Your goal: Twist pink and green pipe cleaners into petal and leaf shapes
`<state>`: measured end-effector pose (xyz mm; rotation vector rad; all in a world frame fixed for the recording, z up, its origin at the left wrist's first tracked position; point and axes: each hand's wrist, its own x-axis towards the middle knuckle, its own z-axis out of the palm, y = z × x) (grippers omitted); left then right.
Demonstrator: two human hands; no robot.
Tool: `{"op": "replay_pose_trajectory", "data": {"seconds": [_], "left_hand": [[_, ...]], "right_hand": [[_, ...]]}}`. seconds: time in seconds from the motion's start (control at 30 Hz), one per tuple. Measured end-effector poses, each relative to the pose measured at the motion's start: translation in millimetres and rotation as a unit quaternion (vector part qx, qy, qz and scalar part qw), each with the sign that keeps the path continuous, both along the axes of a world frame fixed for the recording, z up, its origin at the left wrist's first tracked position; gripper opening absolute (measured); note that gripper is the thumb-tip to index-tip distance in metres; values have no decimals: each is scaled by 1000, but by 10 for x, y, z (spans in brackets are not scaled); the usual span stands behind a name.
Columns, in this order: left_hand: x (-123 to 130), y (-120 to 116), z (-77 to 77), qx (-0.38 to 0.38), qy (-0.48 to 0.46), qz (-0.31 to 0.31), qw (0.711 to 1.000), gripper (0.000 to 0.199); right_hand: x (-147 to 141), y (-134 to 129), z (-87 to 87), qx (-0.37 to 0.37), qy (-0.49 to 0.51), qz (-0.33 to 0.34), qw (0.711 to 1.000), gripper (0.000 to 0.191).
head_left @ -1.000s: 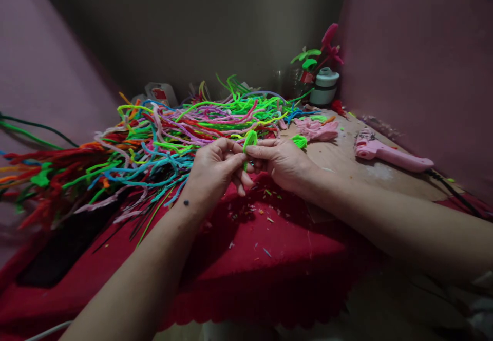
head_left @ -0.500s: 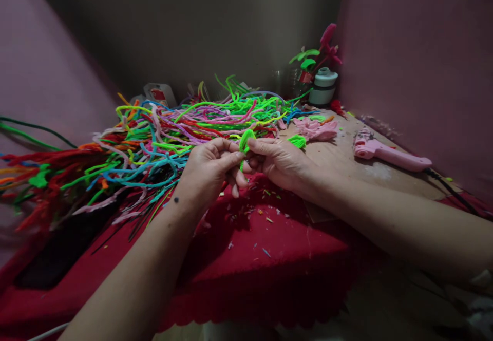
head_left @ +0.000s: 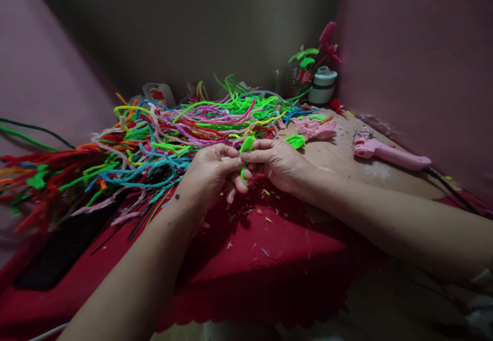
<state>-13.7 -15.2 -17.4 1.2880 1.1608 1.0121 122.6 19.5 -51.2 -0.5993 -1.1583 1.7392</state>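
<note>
A small bright green pipe-cleaner piece [head_left: 247, 145] stands up between my two hands, folded into a leaf-like shape with a thin stem below. My left hand [head_left: 218, 169] pinches it near its base from the left. From the right, my right hand [head_left: 278, 162] pinches the same piece with thumb and fingertips. Just beyond my right hand lies another green folded piece [head_left: 296, 141], beside a bundle of pink pieces [head_left: 316, 129]. A large heap of coloured pipe cleaners [head_left: 215, 117] spreads behind and to the left of my hands.
On the board [head_left: 339, 164] at the right rests a pink corded tool [head_left: 393, 155]. A white jar [head_left: 323, 85] and a pink flower [head_left: 328, 35] stand at the back. Scraps dot the red cloth [head_left: 269, 264]; a dark flat object [head_left: 65, 248] lies left.
The green piece has turned and looks narrower, with more of its stem showing below. My left fingers have shifted slightly downward around it.
</note>
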Motion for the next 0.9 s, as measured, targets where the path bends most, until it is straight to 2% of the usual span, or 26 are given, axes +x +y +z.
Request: {"op": "replay_pose_trajectory", "data": {"seconds": [0.07,0.13,0.27,0.33,0.53,0.63,0.77,0.83,0.9], "left_hand": [[-27,7,35,17,68,36,997,24],[-66,10,80,39,98,57,993,27],[-147,18,120,25,8,10,1000,30],[-167,23,109,26,-10,13,1000,28],[-100,8,56,93,73,80,990,14],[-17,-3,-26,154,90,138,974,8],[50,-9,-127,269,160,202,928,5],[39,-2,-117,256,158,187,935,6],[5,10,-72,188,127,124,966,8]], "right_hand": [[4,-20,18,14,-34,-21,999,19],[5,-48,44,26,-63,-35,997,17],[1,-97,61,57,-88,-16,994,14],[0,-107,47,71,-93,1,993,11],[-1,-115,56,47,-132,11,990,12],[-1,-130,83,57,-166,0,984,17],[3,-162,103,96,-214,-34,971,25],[7,-176,113,115,-228,-59,965,26],[11,-185,125,131,-243,-76,958,27]]}}
